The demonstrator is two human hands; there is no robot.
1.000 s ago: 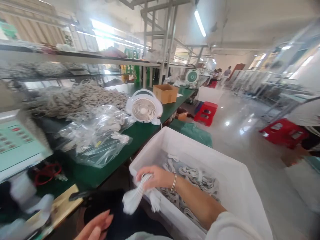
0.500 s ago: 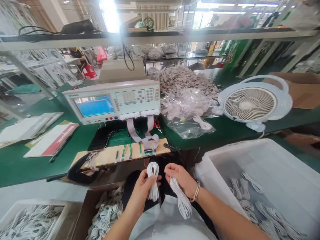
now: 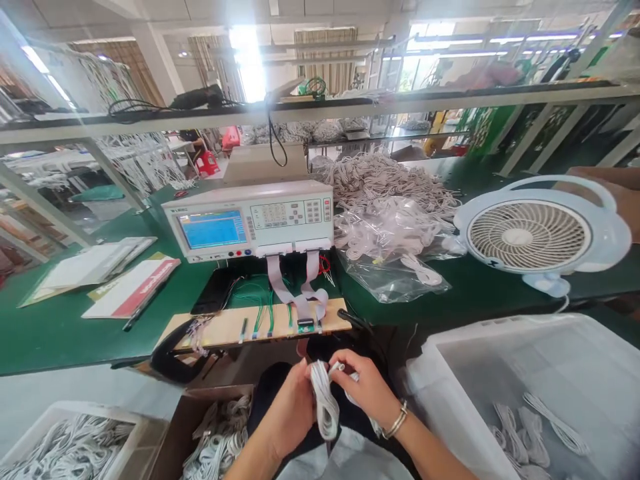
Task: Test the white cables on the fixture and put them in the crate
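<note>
My left hand (image 3: pixel 294 407) is closed around a coiled bundle of white cable (image 3: pixel 325 403), which hangs low over my lap. Close beside it, my right hand (image 3: pixel 364 387) pinches a short white cable end (image 3: pixel 338 367) between thumb and fingers. White loops of a second cable bundle (image 3: pixel 353 392) show under the right hand, mostly hidden by the palm. Just beyond both hands lies a wooden board (image 3: pixel 220 327) carrying small connectors and green wires. A grey ribbon cable (image 3: pixel 280 283) links that board to a tester (image 3: pixel 250 220) with a lit blue screen.
At the right stand a light-blue fan (image 3: pixel 530 233) and a white plastic bin (image 3: pixel 465 387) with several cable bundles. A cardboard box (image 3: pixel 183 420) and another white bin (image 3: pixel 137 433) at lower left hold more cables. Loose cables (image 3: pixel 385 177) and a clear plastic bag (image 3: pixel 385 280) lie behind.
My hands have come together; the left bundle has turned, its lower loop now facing me. The right hand has moved from beside its own bundle's top to pinching a cable end. The view has tilted up.
</note>
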